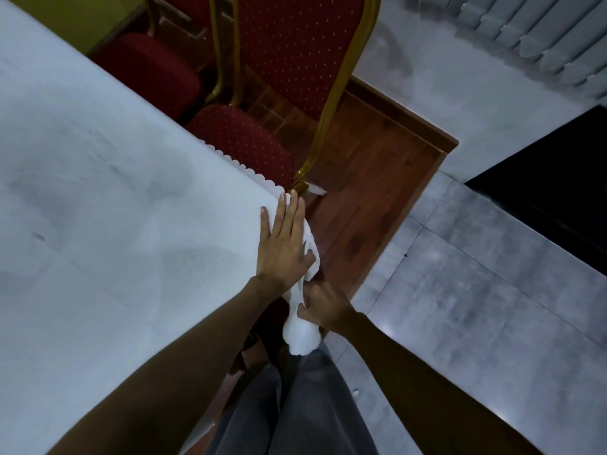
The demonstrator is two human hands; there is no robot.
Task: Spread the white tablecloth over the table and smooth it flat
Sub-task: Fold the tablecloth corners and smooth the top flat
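I see the white tablecloth (108, 178) lying over the table, and it covers almost the whole left part of the view. Its surface looks mostly flat, with some soft grey shadows and faint creases. The scalloped edge of the cloth runs along the far side of the table, just beside the seat of the red chair (243, 139).

At the corner of the table the cloth hangs down and is gathered into a bunch. My left hand (284, 244) lies flat on the cloth at this corner, with the fingers straight and close together, pointing toward the chair; the thumb is out to the side and touches the hanging fold. My right hand (323, 308) is lower, beside the table edge, and its fingers are curled around the gathered part of the cloth, pinching it. Below this hand the end of the bunch hangs free, in front of my grey trousers (295, 405).

A second red chair (147, 70) stands further back, also close to the table. Under the chairs there is a brown wooden floor (371, 178), and to the right of it grey tiles (492, 290).
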